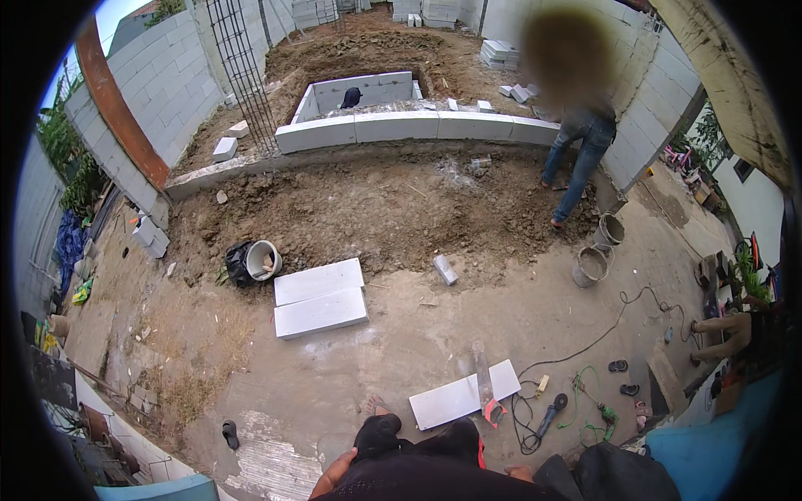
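Note:
I am seated, with my legs in dark trousers in front of me. My left hand (336,473) lies against my left thigh, fingers stretched along it, holding nothing that I can see. Only a bit of my right hand (520,473) shows beside my right leg; its fingers are hidden. Just ahead of my feet, a hand saw (482,371) with a red-orange handle lies across white lightweight blocks (444,402). An angle grinder (551,415) rests to the right, near a green corded drill (608,417). Both tools are apart from my hands.
Two long white blocks (321,312) lie ahead, beside a bucket (263,260). Cables (576,341) cross the concrete at right, near mortar buckets (591,265) and sandals (618,366). A person in jeans (576,159) stands by a low block wall (397,127); a dark-capped head (352,98) shows in the pit.

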`<action>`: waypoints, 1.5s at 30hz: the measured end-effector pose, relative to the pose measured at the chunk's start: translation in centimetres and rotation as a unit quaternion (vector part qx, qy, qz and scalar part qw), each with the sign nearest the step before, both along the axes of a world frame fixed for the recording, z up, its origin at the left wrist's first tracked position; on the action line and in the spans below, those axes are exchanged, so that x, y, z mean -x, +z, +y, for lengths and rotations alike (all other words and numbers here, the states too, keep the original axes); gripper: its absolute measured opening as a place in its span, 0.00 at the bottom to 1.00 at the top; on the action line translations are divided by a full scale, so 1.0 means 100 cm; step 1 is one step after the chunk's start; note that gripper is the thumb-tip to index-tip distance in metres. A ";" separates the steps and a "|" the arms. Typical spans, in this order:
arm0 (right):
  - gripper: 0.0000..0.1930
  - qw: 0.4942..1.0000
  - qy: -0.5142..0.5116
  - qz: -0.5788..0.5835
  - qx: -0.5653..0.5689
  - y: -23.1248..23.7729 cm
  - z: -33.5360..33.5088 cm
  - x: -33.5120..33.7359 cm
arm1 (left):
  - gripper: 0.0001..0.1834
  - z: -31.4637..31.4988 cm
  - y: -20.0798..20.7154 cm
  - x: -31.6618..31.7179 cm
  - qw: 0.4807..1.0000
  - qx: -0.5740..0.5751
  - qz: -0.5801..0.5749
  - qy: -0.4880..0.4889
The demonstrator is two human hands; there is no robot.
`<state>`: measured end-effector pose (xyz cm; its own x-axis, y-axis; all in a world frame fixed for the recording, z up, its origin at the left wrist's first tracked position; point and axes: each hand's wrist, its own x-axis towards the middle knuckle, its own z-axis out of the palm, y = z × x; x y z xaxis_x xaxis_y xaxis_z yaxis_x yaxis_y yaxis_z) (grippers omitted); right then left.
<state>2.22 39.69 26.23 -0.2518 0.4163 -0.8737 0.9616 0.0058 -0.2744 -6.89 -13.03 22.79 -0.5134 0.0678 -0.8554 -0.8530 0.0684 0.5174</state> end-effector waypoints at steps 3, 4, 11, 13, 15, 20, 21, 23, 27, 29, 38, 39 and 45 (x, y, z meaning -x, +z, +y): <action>0.12 0.994 0.037 0.086 0.058 -0.033 -0.026 0.026 | 0.45 -0.021 -0.011 0.028 1.000 0.009 -0.026 -0.001; 0.13 0.988 0.061 0.108 0.096 -0.035 -0.046 0.044 | 0.45 -0.034 -0.013 0.026 0.999 0.015 -0.032 0.014; 0.16 0.986 0.066 0.116 0.104 -0.040 -0.070 0.110 | 0.43 -0.067 -0.030 0.058 0.997 0.031 -0.053 0.047; 0.17 0.988 0.034 0.121 0.086 -0.037 -0.065 0.125 | 0.42 -0.072 -0.031 0.064 0.997 0.029 -0.054 0.053; 0.18 0.989 0.025 0.113 0.088 -0.036 -0.067 0.145 | 0.41 -0.078 -0.032 0.072 0.996 0.032 -0.053 0.057; 0.18 0.989 0.041 0.111 0.086 -0.040 -0.080 0.187 | 0.40 -0.091 -0.035 0.091 0.995 0.046 -0.058 0.069; 0.18 0.990 0.043 0.107 0.084 -0.043 -0.077 0.196 | 0.39 -0.088 -0.040 0.100 0.995 0.048 -0.055 0.070; 0.18 0.987 0.053 0.108 0.104 -0.046 -0.072 0.215 | 0.39 -0.084 -0.044 0.117 0.995 0.051 -0.055 0.061; 0.14 0.987 0.056 0.138 0.053 -0.018 -0.096 0.259 | 0.38 -0.084 -0.062 0.165 0.994 0.078 -0.051 0.050; 0.11 0.991 0.068 0.109 0.041 -0.022 -0.081 0.252 | 0.37 -0.078 -0.077 0.201 0.995 0.082 -0.041 0.049; 0.05 0.990 -0.055 0.105 0.077 -0.054 0.026 0.319 | 0.34 -0.070 -0.150 0.321 0.996 0.014 0.017 0.092; 0.09 0.988 -0.108 0.113 -0.002 -0.043 0.036 0.318 | 0.32 -0.043 -0.149 0.334 0.998 0.045 0.037 0.031; 0.13 0.963 -0.195 0.184 0.040 -0.060 -0.019 0.369 | 0.30 -0.073 -0.142 0.365 0.888 0.311 0.074 -0.331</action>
